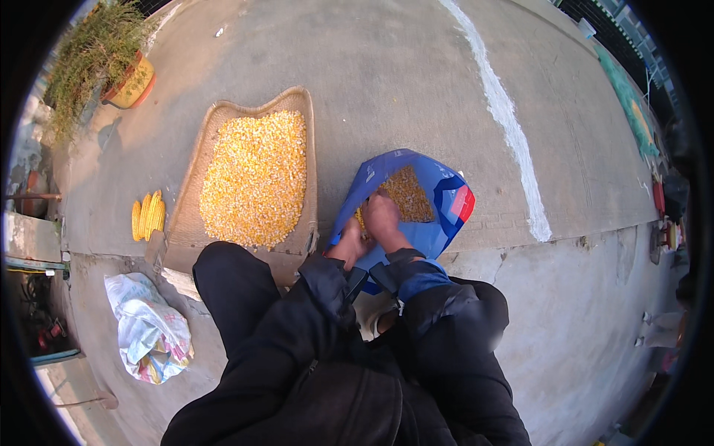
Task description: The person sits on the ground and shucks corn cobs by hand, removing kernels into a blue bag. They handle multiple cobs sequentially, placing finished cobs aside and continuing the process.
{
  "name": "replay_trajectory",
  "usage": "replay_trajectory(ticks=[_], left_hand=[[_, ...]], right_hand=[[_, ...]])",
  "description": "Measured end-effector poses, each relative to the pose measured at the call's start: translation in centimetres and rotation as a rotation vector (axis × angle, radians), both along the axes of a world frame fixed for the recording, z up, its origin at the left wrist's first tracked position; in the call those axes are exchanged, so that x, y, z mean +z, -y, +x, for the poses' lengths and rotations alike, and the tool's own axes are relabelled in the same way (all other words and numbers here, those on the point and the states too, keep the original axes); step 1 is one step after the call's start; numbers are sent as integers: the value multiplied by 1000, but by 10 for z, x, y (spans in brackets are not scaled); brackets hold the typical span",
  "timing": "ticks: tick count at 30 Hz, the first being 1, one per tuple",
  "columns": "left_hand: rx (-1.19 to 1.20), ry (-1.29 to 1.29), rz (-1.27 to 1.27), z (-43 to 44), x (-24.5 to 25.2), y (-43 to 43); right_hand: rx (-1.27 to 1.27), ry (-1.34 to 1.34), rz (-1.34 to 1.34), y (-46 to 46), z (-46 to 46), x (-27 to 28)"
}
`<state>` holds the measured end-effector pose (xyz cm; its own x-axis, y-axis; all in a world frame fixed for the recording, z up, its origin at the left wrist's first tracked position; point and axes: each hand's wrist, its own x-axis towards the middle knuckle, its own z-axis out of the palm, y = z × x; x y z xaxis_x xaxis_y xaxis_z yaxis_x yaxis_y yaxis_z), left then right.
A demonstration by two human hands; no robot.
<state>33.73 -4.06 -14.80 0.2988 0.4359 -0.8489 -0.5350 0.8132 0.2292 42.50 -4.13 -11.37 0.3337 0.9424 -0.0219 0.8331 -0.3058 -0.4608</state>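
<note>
A blue bag (371, 167) with a red patch and some writing stands before me with its mouth spread. Loose corn kernels (410, 195) lie inside it. Both hands reach in close together, low over the grain. My right hand (382, 214) has its fingers bent downward, and the fingertips are hidden. My left hand (348, 242) is just beside it at the near left side, partly covered by the bag's edge. Whether either holds anything cannot be made out. Left of the bag, a woven winnowing basket (187, 214) carries a broad heap of yellow and whitish kernels (256, 173).
Several corn cobs (148, 216) lie left of the basket on the concrete ground (379, 72). A crumpled white woven sack (148, 329) rests nearer me. Far left is a potted plant (131, 83). A white stripe (507, 117) crosses the ground to the right.
</note>
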Motion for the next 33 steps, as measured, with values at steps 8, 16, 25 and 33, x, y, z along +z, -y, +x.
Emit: replay_trajectory(ticks=[8, 16, 25, 33], left_hand=[[51, 174, -67, -3, -27, -3], [-163, -82, 72, 1, -20, 0], [-332, -445, 180, 8, -10, 8], [-227, -22, 18, 8, -21, 0]], right_hand=[[-13, -127, 81, -4, 5, -19], [-231, -474, -9, -4, 14, -38], [10, 23, -50, -2, 13, -22], [-279, -586, 27, 9, 28, -36]])
